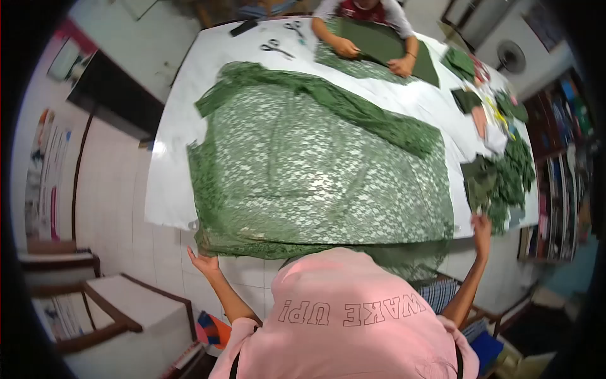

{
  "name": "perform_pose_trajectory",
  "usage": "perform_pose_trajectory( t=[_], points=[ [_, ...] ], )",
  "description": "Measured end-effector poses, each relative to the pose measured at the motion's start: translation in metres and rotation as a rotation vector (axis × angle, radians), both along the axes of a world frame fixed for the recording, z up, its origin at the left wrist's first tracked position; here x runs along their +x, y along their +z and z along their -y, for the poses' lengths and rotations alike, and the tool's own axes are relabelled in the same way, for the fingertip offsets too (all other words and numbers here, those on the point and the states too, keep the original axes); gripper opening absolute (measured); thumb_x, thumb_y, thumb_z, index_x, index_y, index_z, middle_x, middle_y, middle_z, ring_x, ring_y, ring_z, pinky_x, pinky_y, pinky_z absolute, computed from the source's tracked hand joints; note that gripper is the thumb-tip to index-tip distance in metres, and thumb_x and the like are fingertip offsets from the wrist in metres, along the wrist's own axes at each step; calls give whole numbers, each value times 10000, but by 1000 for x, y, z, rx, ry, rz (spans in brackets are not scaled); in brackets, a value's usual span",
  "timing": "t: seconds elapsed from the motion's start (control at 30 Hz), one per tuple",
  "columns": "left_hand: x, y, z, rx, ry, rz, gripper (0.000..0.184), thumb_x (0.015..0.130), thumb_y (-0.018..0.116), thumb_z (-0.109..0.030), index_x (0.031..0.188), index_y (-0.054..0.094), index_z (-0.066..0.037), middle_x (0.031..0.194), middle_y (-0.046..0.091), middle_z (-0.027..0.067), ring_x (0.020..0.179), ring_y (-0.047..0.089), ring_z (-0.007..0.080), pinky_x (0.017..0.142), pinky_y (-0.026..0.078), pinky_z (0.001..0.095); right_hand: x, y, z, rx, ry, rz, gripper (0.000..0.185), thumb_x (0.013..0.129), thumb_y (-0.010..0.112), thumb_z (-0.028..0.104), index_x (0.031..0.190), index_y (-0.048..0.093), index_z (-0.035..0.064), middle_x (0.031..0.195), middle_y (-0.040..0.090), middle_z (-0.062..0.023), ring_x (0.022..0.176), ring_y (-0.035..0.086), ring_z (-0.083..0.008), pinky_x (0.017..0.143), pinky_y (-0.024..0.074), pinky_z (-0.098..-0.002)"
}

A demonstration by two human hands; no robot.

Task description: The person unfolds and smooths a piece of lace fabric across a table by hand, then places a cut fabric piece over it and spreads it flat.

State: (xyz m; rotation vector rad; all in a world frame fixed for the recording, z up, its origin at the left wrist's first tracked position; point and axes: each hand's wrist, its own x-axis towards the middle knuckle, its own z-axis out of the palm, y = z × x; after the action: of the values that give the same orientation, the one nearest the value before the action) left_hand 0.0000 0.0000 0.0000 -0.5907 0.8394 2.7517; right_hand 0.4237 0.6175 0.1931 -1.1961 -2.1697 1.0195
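Observation:
A large sheet of green lace fabric [303,170] lies spread over the white table, its far edge folded back and its near edge hanging over the table's front. My left hand [203,260] is at the near left corner of the lace, palm up, thumb apart; the cloth hides some fingertips. My right hand [481,226] is at the table's front edge, to the right of the lace. Its fingers point up beside a dark green cloth piece [480,180], and I see nothing held in them.
Across the white table [173,145], a person [379,41] has both hands on a dark green panel [379,41] lying over more lace. Two pairs of scissors [275,48] and a black object [244,28] lie at the far left. Crumpled green cloth [514,174] is heaped on the right.

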Motion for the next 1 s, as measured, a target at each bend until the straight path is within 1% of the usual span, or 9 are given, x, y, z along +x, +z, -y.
perform_pose_trajectory(
  t=[0.03,0.07,0.1,0.17,0.23,0.5,0.63,0.77,1.0],
  points=[
    [-5,6,-9,-16,0,101,635,782,524,-430,1263,349,-52,1263,421,128,1149,407,290,976,283,484,13,1,16,-8,-42,11,231,846,513,190,967,571,2,782,552,-16,688,508,-91,655,405,-211],
    [-11,11,-13,-40,8,198,589,797,510,-412,1239,379,-45,1232,450,124,1115,434,287,955,316,477,-54,73,62,-96,-42,-136,214,839,505,173,956,574,8,806,558,-27,735,516,-94,685,404,-223],
    [-15,39,-32,-122,38,213,545,812,497,-393,1215,409,-37,1201,479,120,1080,460,284,934,348,469,-78,90,60,-55,110,-282,235,857,481,209,980,566,27,793,545,-54,772,514,-144,711,404,-259],
    [-7,30,-63,-70,-21,178,503,823,492,-368,1196,428,-37,1183,491,119,1072,465,279,923,358,464,-109,154,74,18,608,-565,315,867,452,306,1027,547,51,804,529,-89,794,501,-204,740,404,-309],
    [-4,20,-82,35,-89,104,424,844,481,-318,1159,467,-35,1146,517,117,1055,476,268,901,378,454,-142,183,77,-38,1182,-734,477,858,360,517,1076,543,136,843,522,-146,805,500,-260,712,429,-345],
    [-9,16,-40,-339,-105,-85,324,837,515,-210,1093,520,-12,1120,538,122,1029,495,264,889,392,424,-137,164,67,-221,1077,-965,451,838,362,492,1078,544,156,871,533,-135,776,524,-243,708,443,-294],
    [3,45,-46,-253,86,104,303,848,497,-186,1101,521,-21,1136,533,119,1037,494,262,903,380,423,-186,161,59,-281,1122,-1011,428,828,380,450,1081,536,142,880,537,-130,780,532,-235,708,445,-291],
    [-15,18,-23,-60,-66,36,308,847,504,-208,1094,530,-26,1145,528,118,1051,485,260,915,370,425,-159,160,58,-305,1112,-1046,408,818,399,409,1084,528,129,889,541,-125,784,540,-228,707,447,-288],
    [-56,12,-37,-239,-125,112,312,834,522,-293,1049,551,-69,1066,577,77,942,547,207,861,412,404,-205,164,82,-283,1166,-1100,380,800,431,337,1089,513,104,906,549,-116,791,554,-214,707,449,-283]
  ],
)
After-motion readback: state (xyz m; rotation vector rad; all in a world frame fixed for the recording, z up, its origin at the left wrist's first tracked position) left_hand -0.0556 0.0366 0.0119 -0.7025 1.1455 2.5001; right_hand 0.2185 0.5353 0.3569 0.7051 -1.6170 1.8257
